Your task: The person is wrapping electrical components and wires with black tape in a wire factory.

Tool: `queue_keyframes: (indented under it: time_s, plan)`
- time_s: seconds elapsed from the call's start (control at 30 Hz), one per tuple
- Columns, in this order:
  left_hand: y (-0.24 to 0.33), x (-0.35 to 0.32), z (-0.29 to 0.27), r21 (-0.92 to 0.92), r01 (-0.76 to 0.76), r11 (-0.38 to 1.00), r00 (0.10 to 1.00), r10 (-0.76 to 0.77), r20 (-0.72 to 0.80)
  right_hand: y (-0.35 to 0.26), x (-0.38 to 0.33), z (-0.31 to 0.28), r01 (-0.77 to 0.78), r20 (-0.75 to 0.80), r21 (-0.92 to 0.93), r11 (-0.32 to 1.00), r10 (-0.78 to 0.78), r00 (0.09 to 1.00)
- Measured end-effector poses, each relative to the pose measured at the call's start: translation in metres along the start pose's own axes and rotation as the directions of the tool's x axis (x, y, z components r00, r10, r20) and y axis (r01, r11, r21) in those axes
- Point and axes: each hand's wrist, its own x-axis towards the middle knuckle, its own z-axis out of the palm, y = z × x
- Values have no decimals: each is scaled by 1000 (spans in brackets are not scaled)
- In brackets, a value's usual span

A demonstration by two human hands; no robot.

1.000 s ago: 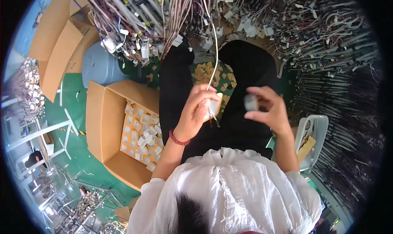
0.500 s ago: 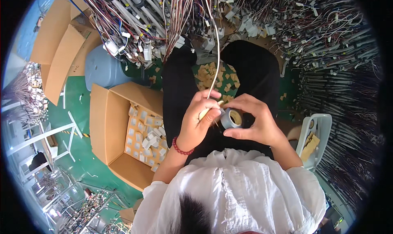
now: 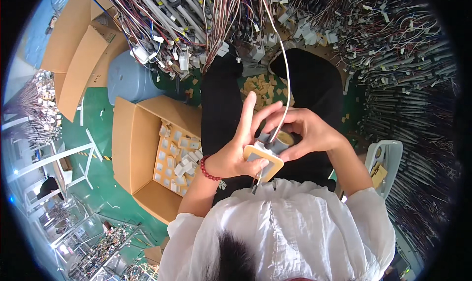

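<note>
Over my lap, my left hand (image 3: 230, 156) pinches a small flat rectangular piece (image 3: 276, 166) with a tan rim and a grey middle. Its thumb lies on the face, while the other fingers stretch upward. A white cable (image 3: 288, 79) runs down from the bundles at the top to this piece, and thin wire ends stick out at its lower edge. Close against it, my right hand (image 3: 322, 133) curls its fingers and thumb around a grey roll of tape (image 3: 285, 138). Where the tape meets the cable is partly hidden by fingers.
An open cardboard box (image 3: 129, 148) with many tan and white pieces stands at my left. Behind it are a blue stool (image 3: 130, 77) and another box (image 3: 78, 50). Wire bundles (image 3: 403, 84) crowd the top and right; a clear bin (image 3: 393, 168) stands right. Tan scraps (image 3: 260, 89) litter the floor.
The flat piece has turned face-up into view in my left hand, and its fingers have stretched out. The tape roll has tilted and sits partly behind the piece. The cable bows further right.
</note>
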Motion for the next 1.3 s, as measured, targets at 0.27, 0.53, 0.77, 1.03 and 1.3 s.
queue_keyframes:
  time_s: [0.27,0.53,0.77,1.03,1.3]
  plan:
    - [6,2,-5,19,60,998,997,-60,38,-18,3,-5,135,157,-227,965,-100,983]
    - [0,3,-12,-74,58,996,995,-51,88,-23,3,-4,216,333,-306,927,-108,937]
    - [2,-11,-10,497,-42,867,995,81,-57,-10,-6,0,88,53,-57,995,-85,995]
    - [15,-22,2,609,-87,789,982,172,-83,-33,-15,1,8,72,-231,973,9,997]
    - [5,-15,6,615,-80,785,934,274,-229,-38,-21,-3,-80,270,-9,997,80,959]
